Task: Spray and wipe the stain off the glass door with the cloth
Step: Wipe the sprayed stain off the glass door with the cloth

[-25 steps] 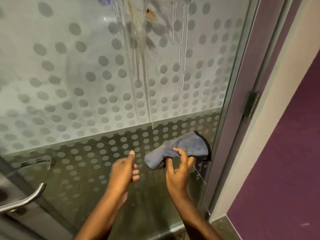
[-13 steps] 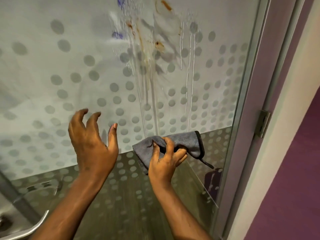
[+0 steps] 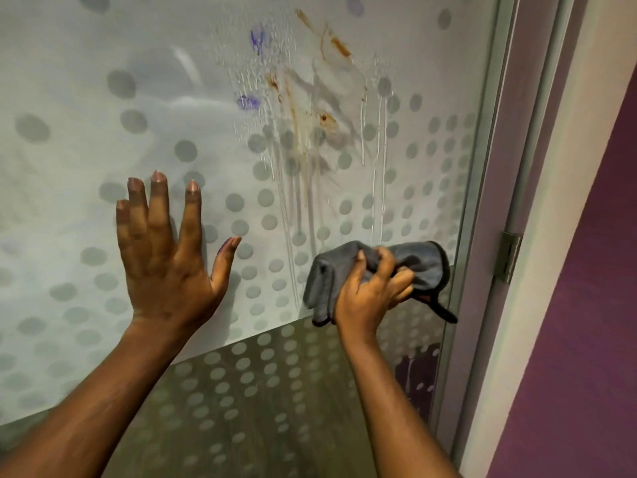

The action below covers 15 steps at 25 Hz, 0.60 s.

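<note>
Frosted, dot-patterned glass door (image 3: 103,108) fills the frame, its brown and purple stain (image 3: 303,108) at upper centre running with spray drips. Left hand (image 3: 162,257), fingers spread, is flat toward the pane at centre left; contact is unclear. Right hand (image 3: 368,291) bunches the grey cloth (image 3: 424,260) below the stain. Spraying looks done; wiping upward through the stain comes next. No spray bottle shows.
</note>
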{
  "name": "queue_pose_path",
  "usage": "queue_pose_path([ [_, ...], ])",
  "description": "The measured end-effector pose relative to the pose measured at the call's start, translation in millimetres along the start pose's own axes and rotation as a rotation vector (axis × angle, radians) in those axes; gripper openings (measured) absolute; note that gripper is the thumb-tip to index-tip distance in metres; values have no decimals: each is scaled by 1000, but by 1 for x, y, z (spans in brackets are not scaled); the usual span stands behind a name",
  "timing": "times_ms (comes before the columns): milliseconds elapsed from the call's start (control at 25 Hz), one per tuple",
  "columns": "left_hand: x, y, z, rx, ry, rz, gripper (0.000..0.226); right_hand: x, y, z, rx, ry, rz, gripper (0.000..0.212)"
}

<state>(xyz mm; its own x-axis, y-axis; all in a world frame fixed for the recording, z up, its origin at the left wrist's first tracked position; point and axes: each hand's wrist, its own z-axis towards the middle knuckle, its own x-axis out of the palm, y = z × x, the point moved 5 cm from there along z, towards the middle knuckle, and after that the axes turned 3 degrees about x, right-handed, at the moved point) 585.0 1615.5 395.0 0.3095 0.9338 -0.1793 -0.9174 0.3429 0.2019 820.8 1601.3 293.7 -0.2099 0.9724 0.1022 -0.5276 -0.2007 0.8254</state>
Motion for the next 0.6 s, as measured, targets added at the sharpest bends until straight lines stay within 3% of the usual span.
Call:
queue_pose_path([
  [120, 4, 2, -2, 34, 4, 60, 79, 0, -7, -3, -1, 34, -20, 45],
  [280, 6, 1, -3, 59, -14, 65, 79, 7, -20, -63, -134, 295, -163, 104],
  [440, 8, 2, -3, 62, -22, 45, 76, 8, -29, -39, -188, 320, -108, 95],
  [600, 9, 1, -4, 64, -34, 64, 76, 8, -13, 6, -217, 230, 9, 80],
])
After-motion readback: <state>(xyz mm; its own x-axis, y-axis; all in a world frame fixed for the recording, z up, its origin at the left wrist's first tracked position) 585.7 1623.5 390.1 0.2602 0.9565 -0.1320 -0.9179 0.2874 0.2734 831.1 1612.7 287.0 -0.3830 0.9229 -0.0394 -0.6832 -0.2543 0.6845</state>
